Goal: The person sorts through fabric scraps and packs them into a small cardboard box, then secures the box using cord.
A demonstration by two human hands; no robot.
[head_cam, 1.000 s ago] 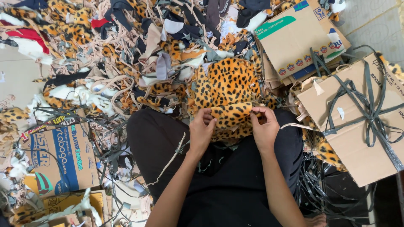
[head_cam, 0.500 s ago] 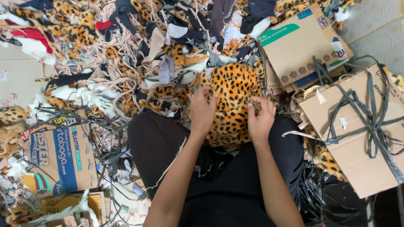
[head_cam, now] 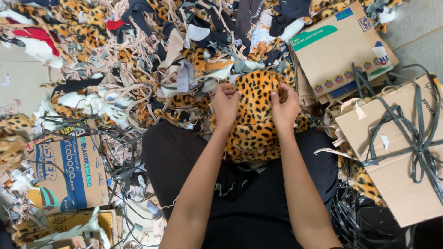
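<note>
A piece of orange leopard-print plush fabric (head_cam: 254, 121) lies across my lap, which is in black clothing. My left hand (head_cam: 225, 106) presses on its left edge, fingers curled over the cloth. On the fabric's upper right part rests my right hand (head_cam: 284, 107), its fingers bent and pinching the fabric. The two hands sit side by side, a narrow strip of fabric showing between them.
A big heap of fabric scraps (head_cam: 152, 60) in leopard print, beige, black and white fills the floor ahead. Flattened cardboard boxes (head_cam: 341, 46) lie to the right, one box (head_cam: 397, 147) tied with dark strapping. A printed carton (head_cam: 69, 166) stands at my left.
Both hands have moved forward, away from my body, up along the leopard fabric. The fabric now lies flatter and more stretched over my lap.
</note>
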